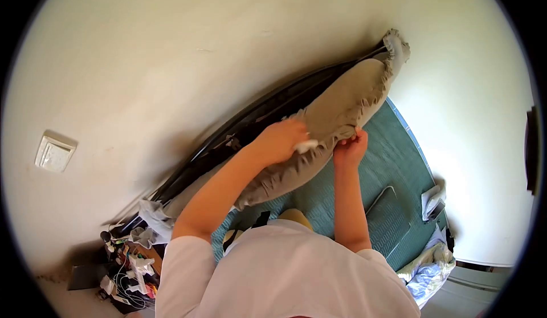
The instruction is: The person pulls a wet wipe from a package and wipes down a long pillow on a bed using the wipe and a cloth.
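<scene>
A grey-brown fabric cover [342, 98] with a gathered, ruffled edge lies along the padded top of a dark headboard [228, 130] against the wall. My left hand [283, 141] is at the middle of the cover, its fingers closed round a small white item [306, 146], which is blurred. Just right of it, my right hand [350, 147] pinches the ruffled edge between thumb and fingers. Below the cover spreads a teal quilted mattress cover [376, 175].
A white wall switch [55, 151] is at the left. Cluttered items and cables [134, 275] fill the lower left. Crumpled patterned bedding [430, 269] and a grey cloth [433, 201] lie along the bed's right side. A teal pillow [387, 221] rests on the bed.
</scene>
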A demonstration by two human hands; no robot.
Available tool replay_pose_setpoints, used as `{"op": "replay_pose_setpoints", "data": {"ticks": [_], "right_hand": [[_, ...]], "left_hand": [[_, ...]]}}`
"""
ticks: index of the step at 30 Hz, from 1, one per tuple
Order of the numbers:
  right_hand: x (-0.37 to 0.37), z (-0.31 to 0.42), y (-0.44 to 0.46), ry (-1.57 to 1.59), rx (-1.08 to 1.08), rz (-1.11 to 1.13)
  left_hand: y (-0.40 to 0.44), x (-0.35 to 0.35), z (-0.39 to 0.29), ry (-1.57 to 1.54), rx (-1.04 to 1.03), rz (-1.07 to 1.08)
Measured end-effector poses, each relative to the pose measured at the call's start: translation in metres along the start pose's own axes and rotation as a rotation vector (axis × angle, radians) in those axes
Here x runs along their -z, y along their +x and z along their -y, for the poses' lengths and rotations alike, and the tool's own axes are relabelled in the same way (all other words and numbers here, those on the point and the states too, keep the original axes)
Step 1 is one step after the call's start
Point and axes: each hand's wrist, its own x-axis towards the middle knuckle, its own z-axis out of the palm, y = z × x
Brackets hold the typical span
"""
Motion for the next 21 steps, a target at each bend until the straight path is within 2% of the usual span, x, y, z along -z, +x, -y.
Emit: {"op": "replay_pose_setpoints", "data": {"ticks": [2, 3, 4, 5, 6, 7, 8, 9, 10, 12, 14, 15, 16, 17, 18, 19, 20, 21], "right_hand": [[0.003, -0.006, -0.001, -0.024, 0.022, -0.149], [-0.001, -0.002, -0.003, -0.028, 0.018, -0.147], [-0.009, 0.008, -0.007, -0.291, 0.094, -0.097], [-0.019, 0.017, -0.013, -0.558, 0.169, -0.042], [-0.032, 0.022, -0.02, -0.563, 0.164, -0.031], [-0.045, 0.025, -0.031, -0.857, 0.392, 0.145], [-0.06, 0.027, -0.039, -1.14, 0.629, 0.328], [-0.077, 0.025, -0.05, -1.146, 0.625, 0.34], [-0.097, 0.019, -0.064, -1.193, 0.471, 0.565], [-0.107, 0.001, -0.077, -1.23, 0.312, 0.803], [-0.096, -0.018, -0.082, -0.921, -0.203, 0.844], [-0.094, -0.008, -0.077, -0.964, -0.183, 0.859], [-0.098, 0.007, -0.067, -1.131, -0.114, 0.689], [-0.107, 0.018, -0.053, -1.29, -0.039, 0.504], [-0.116, 0.019, -0.041, -1.3, -0.042, 0.503], [-0.123, 0.018, -0.029, -1.356, 0.237, 0.556], [-0.125, 0.018, -0.026, -1.397, 0.515, 0.611], [-0.117, -0.005, -0.036, -1.458, 0.616, 0.783]], "left_hand": [[-0.042, 0.04, -0.012, 0.154, 0.139, 0.277], [-0.06, 0.068, -0.02, 0.224, 0.174, 0.395], [-0.071, 0.076, -0.026, 0.222, 0.176, 0.399], [-0.082, 0.08, -0.032, 0.194, 0.238, 0.111], [-0.091, 0.081, -0.036, 0.167, 0.303, -0.187], [-0.094, 0.074, -0.042, 0.168, 0.313, -0.2], [-0.089, 0.061, -0.05, 0.011, 0.407, -0.483], [-0.082, 0.048, -0.058, -0.154, 0.496, -0.762], [-0.077, 0.039, -0.064, -0.189, 0.479, -0.845], [-0.068, 0.027, -0.074, -0.121, 0.265, -0.872], [-0.071, 0.014, -0.083, -0.187, 0.209, -0.853], [-0.079, 0.012, -0.078, -0.212, 0.175, -0.841], [-0.091, 0.013, -0.077, -0.22, 0.185, -0.852], [-0.105, 0.012, -0.077, 0.073, 0.242, -0.825], [-0.118, 0.003, -0.071, 0.218, 0.257, -0.759], [-0.13, -0.007, -0.065, 0.363, 0.263, -0.696], [-0.136, -0.027, -0.056, 0.348, 0.276, -0.695], [-0.139, -0.041, -0.048, 0.402, 0.152, -0.714]]}}
